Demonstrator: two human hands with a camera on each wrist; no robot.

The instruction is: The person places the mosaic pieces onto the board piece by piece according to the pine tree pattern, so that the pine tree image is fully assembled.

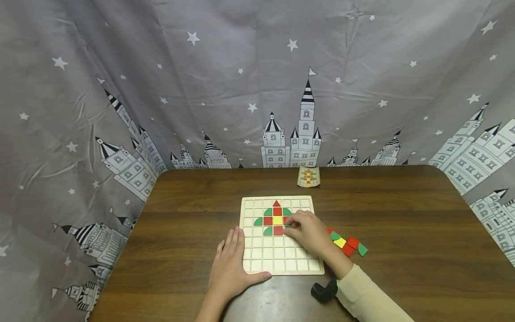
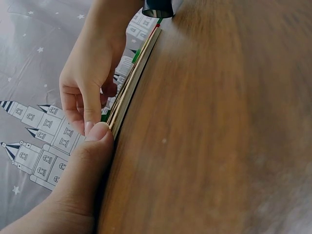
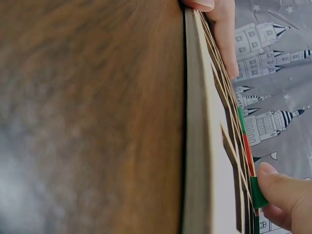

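Note:
A square wooden grid board lies on the table, with red, green and yellow tiles set in its upper half. Among them are a red triangle, a yellow square and green quarter-circles. My left hand rests along the board's left edge, fingers straight and thumb at the near edge. Over the board's right half, my right hand pinches a green quarter-circle tile between thumb and fingers, right at the cell beside the lowest red square. The fingers partly hide it in the head view.
Right of the board lie several loose tiles, red, green and yellow. A small pattern card with a coloured design stands at the table's back edge. A black device sits by the right wrist. Behind the table hangs a grey castle-print curtain.

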